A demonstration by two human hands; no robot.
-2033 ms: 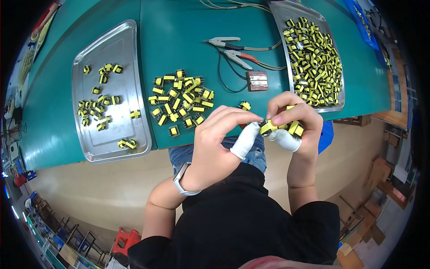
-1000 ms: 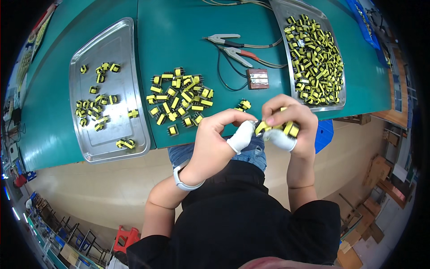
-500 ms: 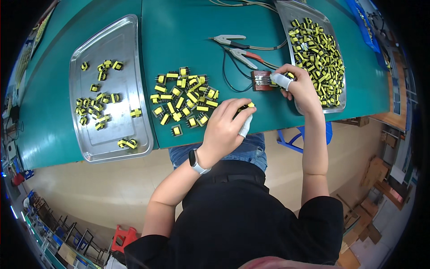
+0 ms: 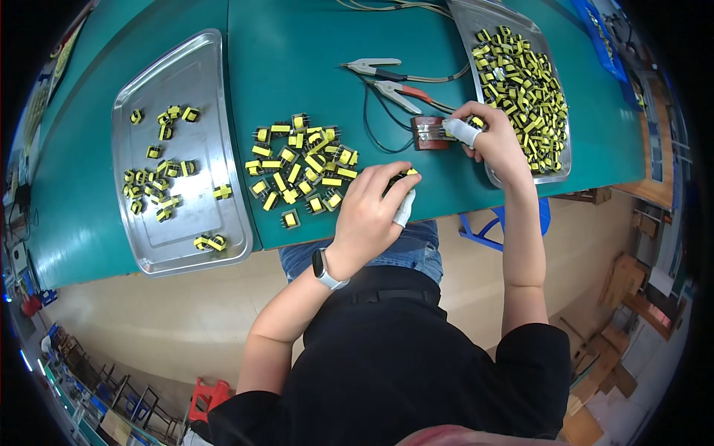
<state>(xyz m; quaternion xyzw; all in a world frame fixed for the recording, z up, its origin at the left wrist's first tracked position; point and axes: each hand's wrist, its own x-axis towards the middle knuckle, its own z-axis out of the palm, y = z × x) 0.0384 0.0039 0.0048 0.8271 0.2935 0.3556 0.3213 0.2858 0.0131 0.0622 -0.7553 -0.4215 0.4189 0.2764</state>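
Observation:
My right hand (image 4: pixel 500 147) grips a small yellow-and-black transformer (image 4: pixel 477 121), holding its pin side up to a red-brown block (image 4: pixel 427 143) with metal contact strips. A white cover (image 4: pixel 461 131) on one of its digits hides part of the transformer. To the left, my left hand (image 4: pixel 370 209) is curled around another transformer (image 4: pixel 410 172), mostly concealed by the fingers; its thumb also wears a white cover. Beside that hand, a loose pile of the same transformers (image 4: pixel 295 172) lies on the green tabletop (image 4: pixel 312 70).
A metal tray (image 4: pixel 186 256) with scattered transformers lies at left. Another metal tray (image 4: pixel 487 93), heaped with them, stands at right. Two clip leads, one grey-and-black (image 4: pixel 375 67) and one grey-and-red (image 4: pixel 398 95), lie behind the block, with cables. A blue stool (image 4: pixel 483 236) stands below the table edge.
The table scene has shifted slightly left in the picture. Both hands keep nearly the same pose and their hold on the transformers, the right one still at the block.

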